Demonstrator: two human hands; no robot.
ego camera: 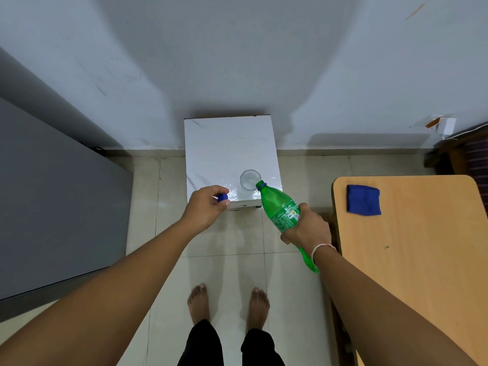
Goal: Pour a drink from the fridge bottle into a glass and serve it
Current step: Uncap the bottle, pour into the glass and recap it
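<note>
The small white table (229, 143) stands against the wall, its rear and left surface bare. At its front edge the glass (249, 184) stands, with the tilted green bottle (281, 211) reaching in from the right. Left of the table is open floor, then the grey fridge (52, 207); right of it, the wooden table (422, 260) crowds close.

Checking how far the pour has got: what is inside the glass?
The glass on the white stand looks clear, with no liquid level plainly visible. The tilted green bottle's open mouth overlaps its rim, hiding that edge.
</note>
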